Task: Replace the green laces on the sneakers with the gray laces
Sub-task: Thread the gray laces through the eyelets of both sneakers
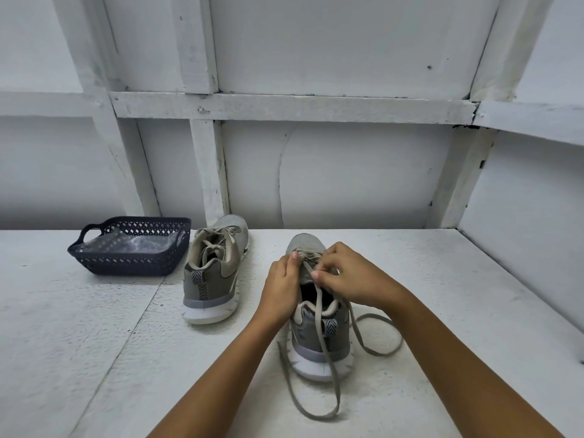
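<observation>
Two grey sneakers stand on the white table, heels toward me. The left sneaker (215, 270) is laced with a gray lace tied in a bow. The right sneaker (319, 314) sits between my hands. My left hand (281, 286) grips its left side by the tongue, thumb up at the eyelets. My right hand (350, 276) pinches the gray lace (319, 358) at the upper eyelets. The lace's two loose ends trail over the heel and loop on the table in front and to the right. No green lace shows.
A dark blue perforated plastic basket (132, 251) with clear plastic inside stands at the back left of the table (94, 343). A white panelled wall rises right behind the table and along its right side.
</observation>
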`<state>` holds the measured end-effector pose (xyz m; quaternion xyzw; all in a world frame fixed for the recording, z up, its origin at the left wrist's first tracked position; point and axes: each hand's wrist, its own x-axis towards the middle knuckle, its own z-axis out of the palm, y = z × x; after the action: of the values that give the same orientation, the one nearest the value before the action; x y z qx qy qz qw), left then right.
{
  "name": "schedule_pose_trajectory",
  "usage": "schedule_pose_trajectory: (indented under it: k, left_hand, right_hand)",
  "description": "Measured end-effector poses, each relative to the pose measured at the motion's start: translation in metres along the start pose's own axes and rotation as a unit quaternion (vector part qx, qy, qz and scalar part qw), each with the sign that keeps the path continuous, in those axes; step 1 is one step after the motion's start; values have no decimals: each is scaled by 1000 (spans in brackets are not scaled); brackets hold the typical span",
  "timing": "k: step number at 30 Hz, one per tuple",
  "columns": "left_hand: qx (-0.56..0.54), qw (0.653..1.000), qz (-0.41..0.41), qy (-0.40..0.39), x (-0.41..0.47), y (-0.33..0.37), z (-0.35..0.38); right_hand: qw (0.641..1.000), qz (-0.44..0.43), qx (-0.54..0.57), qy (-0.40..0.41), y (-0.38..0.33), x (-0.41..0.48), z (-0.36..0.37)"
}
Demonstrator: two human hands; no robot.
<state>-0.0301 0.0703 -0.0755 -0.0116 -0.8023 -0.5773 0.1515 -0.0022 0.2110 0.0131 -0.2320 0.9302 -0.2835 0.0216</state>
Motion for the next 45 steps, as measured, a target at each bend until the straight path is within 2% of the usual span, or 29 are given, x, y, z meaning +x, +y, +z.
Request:
schedule_pose_trajectory:
  k: [2,5,7,9,11,13,15,18,23,24,26,28,29,33,37,40,42,45]
  left_hand:
    - [-2,1000,-6,-7,-1,0,0]
    - [0,1000,-13,-16,-1,3,-2]
    - [13,1000,-12,-24,0,8,-6]
    - [54,999,8,0,1,11,-10]
    - [83,994,35,58,-1,21,-17]
    - [46,994,61,76,-6,44,-22]
    - [-47,997,62,1,-11,70,-25]
    - [-85,989,61,-106,-15,92,-26]
    - [-162,980,20,-114,-8,96,-30]
    - [-185,977,8,-104,-3,97,-34]
    - [-230,970,-15,-79,9,100,-44]
    - [-227,971,-26,-62,23,105,-53]
    - [-212,975,-30,-57,30,107,-56]
    - [-141,988,-52,-37,51,110,-61]
    - [-108,992,-63,-34,63,112,-59]
    - [-69,995,-65,-34,66,115,-56]
    - [5,997,-68,-37,65,115,-53]
    - [157,986,-47,-38,58,108,-46]
  right_hand:
    - [1000,17,22,4,-2,-2,-2]
    - [987,64,126,81,-10,0,-7]
    - [937,110,311,115,-19,5,-18]
    - [859,140,481,105,-28,13,-34]
    - [782,151,598,92,-38,23,-49]
    - [725,151,666,91,-46,34,-59]
    - [695,149,696,99,-53,44,-64]
    - [669,140,722,109,-60,54,-64]
    - [660,128,730,122,-54,59,-60]
    - [674,135,717,119,-49,59,-58]
    - [729,160,660,84,-38,55,-49]
    - [786,176,591,31,-28,50,-35]
    - [804,178,568,14,-26,48,-28]
    - [830,149,537,7,-23,39,-10]
    - [835,118,538,-6,-14,33,-2]
    - [823,115,556,-23,-7,27,-3]
    - [804,114,584,-12,-2,25,-5]
    - [759,126,636,54,10,26,-7]
